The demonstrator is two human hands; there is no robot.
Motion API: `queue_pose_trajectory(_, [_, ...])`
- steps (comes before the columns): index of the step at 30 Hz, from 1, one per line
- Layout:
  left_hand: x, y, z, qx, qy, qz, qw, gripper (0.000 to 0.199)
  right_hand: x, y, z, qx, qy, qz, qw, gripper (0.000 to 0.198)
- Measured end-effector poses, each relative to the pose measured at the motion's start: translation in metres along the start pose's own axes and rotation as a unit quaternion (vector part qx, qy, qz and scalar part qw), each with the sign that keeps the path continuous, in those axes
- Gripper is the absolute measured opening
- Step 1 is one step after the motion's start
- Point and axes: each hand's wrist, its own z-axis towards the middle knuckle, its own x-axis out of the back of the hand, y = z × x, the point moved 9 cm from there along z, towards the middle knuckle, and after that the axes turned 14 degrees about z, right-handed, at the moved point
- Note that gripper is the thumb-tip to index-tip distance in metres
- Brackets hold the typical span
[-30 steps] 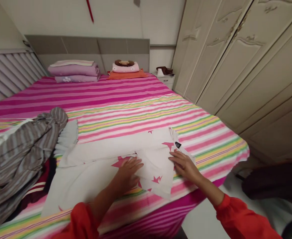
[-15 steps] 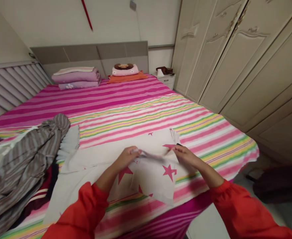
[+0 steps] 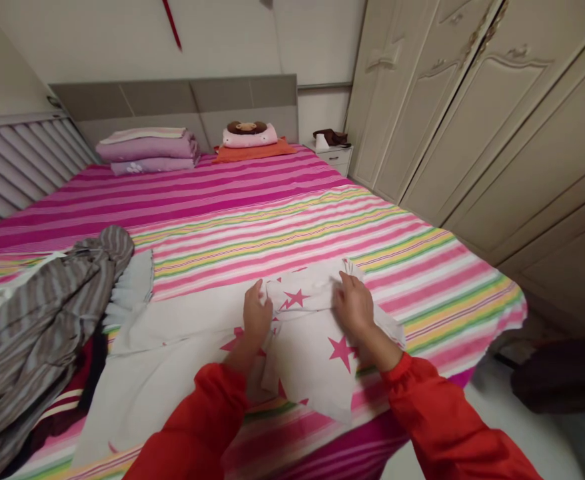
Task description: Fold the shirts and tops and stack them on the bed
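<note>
A white garment with pink stars [image 3: 302, 360] lies spread on the striped bed, part of it folded over into a flat band [image 3: 317, 287]. My left hand [image 3: 256, 317] is at the left end of that band, its fingers closed on the cloth edge. At the band's right end my right hand [image 3: 356, 307] has curled fingers gripping the fabric; the fingertips are partly hidden and slightly blurred. A gathered, frilled bit of cloth shows just beyond the right fingers.
To the left lies a heap with a grey-brown striped garment [image 3: 47, 320] and a dark red one [image 3: 75, 393]. Folded purple bedding [image 3: 150, 150] and an orange pillow [image 3: 255, 152] sit by the headboard [image 3: 242, 93]. A wardrobe [image 3: 447, 133] stands at right.
Both hands have moved the raised part of the star-print garment away from me and laid it down as a folded band. The right hand has shifted slightly left.
</note>
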Motion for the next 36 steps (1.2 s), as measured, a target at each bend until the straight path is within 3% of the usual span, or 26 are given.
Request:
queue_pose_trajectory(2, [-0.006,0.030,-0.012,-0.125,0.036,0.138,0.982,0.052,-0.015,-0.033,-0.007,0.070,-0.030,-0.076,0.994,0.052])
queue_pose_trajectory(4, [-0.028,0.046,-0.029,-0.212,0.034,0.281,0.935,0.049,-0.045,-0.055,-0.017,0.117,-0.106,-0.105,0.982,0.052])
queue_pose_trajectory(7, [-0.052,0.027,-0.045,-0.199,0.006,0.393,0.898,0.049,-0.087,-0.051,-0.028,0.108,-0.205,-0.135,0.963,0.053])
queue_pose_trajectory(9, [-0.054,0.012,-0.052,-0.195,0.012,0.419,0.887,0.049,-0.095,-0.029,-0.024,0.073,-0.223,-0.160,0.959,0.055])
queue_pose_trajectory(13, [-0.042,-0.001,-0.057,-0.222,0.041,0.430,0.874,0.048,-0.068,0.012,0.003,0.026,-0.184,-0.199,0.962,0.057])
queue_pose_trajectory(17, [-0.036,-0.002,-0.057,-0.216,0.029,0.438,0.872,0.049,-0.030,0.039,0.022,-0.041,-0.143,-0.195,0.970,0.056])
queue_pose_trajectory(22, [-0.038,-0.002,-0.059,-0.228,0.020,0.432,0.872,0.050,0.020,0.056,-0.004,-0.094,0.010,-0.097,0.991,0.078])
queue_pose_trajectory(25, [-0.039,-0.004,-0.057,-0.230,0.021,0.430,0.873,0.050,0.034,0.065,-0.027,-0.129,0.045,-0.077,0.988,0.091])
queue_pose_trajectory(28, [-0.039,-0.005,-0.056,-0.229,0.022,0.432,0.872,0.050,0.037,0.068,-0.031,-0.180,0.015,-0.065,0.981,0.083])
queue_pose_trajectory(31, [-0.040,-0.008,-0.056,-0.223,0.025,0.433,0.873,0.050,0.031,0.073,-0.023,-0.255,-0.061,-0.006,0.965,0.062])
queue_pose_trajectory(36, [-0.042,-0.012,-0.063,-0.229,0.027,0.424,0.876,0.051,0.015,0.077,-0.021,-0.348,-0.159,0.190,0.904,0.035])
